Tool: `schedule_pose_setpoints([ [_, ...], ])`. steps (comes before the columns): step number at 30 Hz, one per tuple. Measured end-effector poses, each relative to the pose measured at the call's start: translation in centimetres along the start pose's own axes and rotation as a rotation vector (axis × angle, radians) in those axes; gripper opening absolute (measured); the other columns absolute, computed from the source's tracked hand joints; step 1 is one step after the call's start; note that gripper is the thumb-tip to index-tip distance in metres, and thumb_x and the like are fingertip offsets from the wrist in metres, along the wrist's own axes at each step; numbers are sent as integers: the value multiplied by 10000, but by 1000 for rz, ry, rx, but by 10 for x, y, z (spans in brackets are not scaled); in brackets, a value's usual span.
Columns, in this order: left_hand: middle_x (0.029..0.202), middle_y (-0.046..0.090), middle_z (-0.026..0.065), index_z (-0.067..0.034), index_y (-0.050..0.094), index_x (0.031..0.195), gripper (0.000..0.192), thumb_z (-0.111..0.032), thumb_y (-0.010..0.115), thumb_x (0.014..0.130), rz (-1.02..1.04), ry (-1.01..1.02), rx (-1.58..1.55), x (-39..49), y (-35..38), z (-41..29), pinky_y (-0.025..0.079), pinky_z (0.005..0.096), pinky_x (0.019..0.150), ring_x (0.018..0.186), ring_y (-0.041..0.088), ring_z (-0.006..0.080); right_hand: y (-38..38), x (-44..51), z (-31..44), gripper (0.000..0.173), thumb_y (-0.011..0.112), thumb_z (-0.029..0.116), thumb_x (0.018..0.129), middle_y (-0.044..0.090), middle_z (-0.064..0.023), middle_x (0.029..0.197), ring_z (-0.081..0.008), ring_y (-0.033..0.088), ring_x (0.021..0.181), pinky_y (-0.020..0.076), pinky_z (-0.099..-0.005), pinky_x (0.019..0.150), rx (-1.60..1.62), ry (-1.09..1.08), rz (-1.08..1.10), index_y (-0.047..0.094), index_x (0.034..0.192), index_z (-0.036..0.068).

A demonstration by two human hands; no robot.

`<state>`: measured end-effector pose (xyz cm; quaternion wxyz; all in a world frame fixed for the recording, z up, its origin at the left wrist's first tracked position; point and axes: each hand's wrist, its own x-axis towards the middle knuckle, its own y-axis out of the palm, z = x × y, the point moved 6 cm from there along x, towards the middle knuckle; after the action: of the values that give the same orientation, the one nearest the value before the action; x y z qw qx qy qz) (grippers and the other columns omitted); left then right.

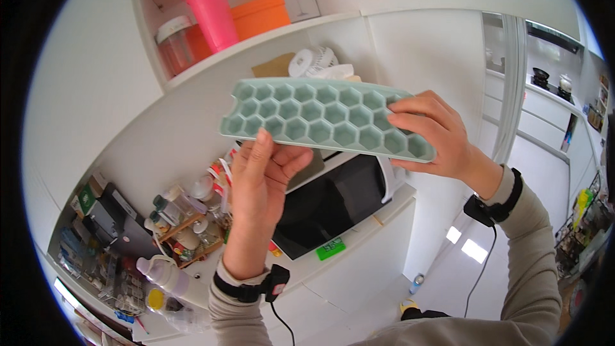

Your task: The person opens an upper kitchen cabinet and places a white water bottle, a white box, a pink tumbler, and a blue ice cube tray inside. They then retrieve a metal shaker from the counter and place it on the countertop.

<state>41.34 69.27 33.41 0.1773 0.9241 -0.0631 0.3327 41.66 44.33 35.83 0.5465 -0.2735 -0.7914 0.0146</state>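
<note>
A pale green ice cube tray point(314, 113) with hexagonal cells is held up in the middle of the view, its cells turned towards me. My right hand point(437, 134) grips its right end, with two fingers over the cells and the thumb below the edge. At the lower left edge, my left hand point(266, 170) has its thumb on the tray's rim and supports it from beneath; the other fingers are partly curled. No contents show in the visible cells.
Above is an open cupboard point(269, 33) holding a pink cup point(211, 12), an orange box point(260, 15) and a lidded jar point(177, 43). Below stands a microwave oven point(331, 202). Bottles and jars crowd the left counter, near a lilac-and-white flask point(168, 276). A white fan point(312, 61) sits behind the tray.
</note>
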Motion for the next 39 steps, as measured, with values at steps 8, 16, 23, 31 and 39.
schedule_pose_setpoints([
  [8,1121,651,205,60,532,1215,519,-402,400,1018,82,-37,-47,-9,-1,-10,577,357,830,991,672,294,-3,11,4,513,816,103,647,595,-89,1151,-259,595,900,514,-335,744,87,56,-41,621,1120,73],
  [16,1097,650,214,91,539,1156,375,-246,473,1003,-36,88,-32,-10,-9,-45,564,359,878,1027,656,321,6,30,-11,617,802,184,732,431,-88,1368,-183,516,1087,429,-305,907,343,369,11,534,1275,66],
  [23,1073,647,203,77,527,1142,340,-227,467,1004,-109,128,59,-11,-15,-71,550,360,911,1038,647,317,26,50,-21,750,828,218,715,403,-30,1399,-99,432,1036,361,-235,819,645,580,38,476,1365,95],
  [31,1079,644,176,48,536,1126,366,-294,488,1003,-31,204,-81,33,-20,-107,590,270,844,1045,644,256,8,97,-17,526,830,139,718,406,-91,1382,-146,554,1039,509,-297,867,652,223,-264,602,1188,79],
  [39,1065,638,155,8,513,1210,429,-361,500,992,-67,206,39,51,-10,-118,579,317,840,1006,659,288,11,111,-44,380,775,89,779,515,-93,1288,-118,574,964,513,-249,816,739,282,-340,624,1125,42],
])
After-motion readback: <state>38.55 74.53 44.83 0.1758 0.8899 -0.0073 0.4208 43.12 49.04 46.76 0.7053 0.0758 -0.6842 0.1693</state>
